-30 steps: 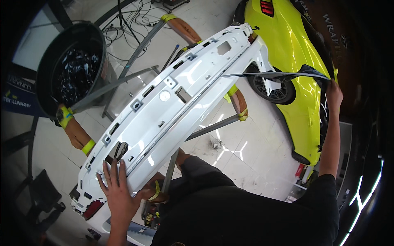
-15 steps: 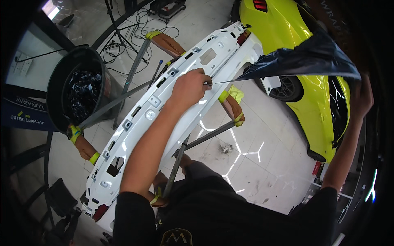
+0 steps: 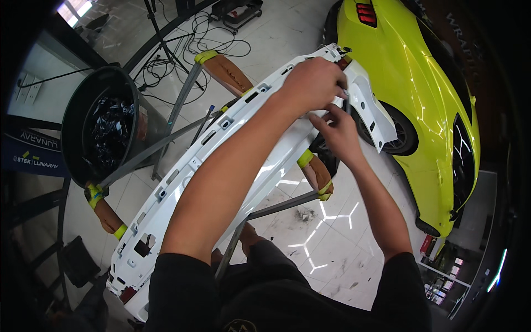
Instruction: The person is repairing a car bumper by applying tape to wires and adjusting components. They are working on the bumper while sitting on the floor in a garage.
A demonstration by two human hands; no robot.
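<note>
A long white car bumper (image 3: pixel 182 191) lies diagonally in front of me on a metal stand. My left hand (image 3: pixel 316 83) is at its far right end, fingers curled together round something small that I cannot make out. Just below it, close to the bumper's edge, my right hand (image 3: pixel 340 134) has its thumb and fingers bent towards each other. Dark glossy film (image 3: pixel 326 154) hangs partly hidden behind my right hand, which appears to pinch it. My left forearm covers much of the bumper's middle.
The stand's padded arms (image 3: pixel 316 174) are bound with yellow-green tape. A dark bin (image 3: pixel 72 119) of crumpled film stands left. A yellow-green car (image 3: pixel 437 110) is parked at right. Tripod legs (image 3: pixel 160 50) and loose cables (image 3: pixel 202 39) occupy the far floor.
My right hand has come in from the far right to beside my left. The film, stretched taut before, now hangs down. My left hand has moved along the bumper towards its far end.
</note>
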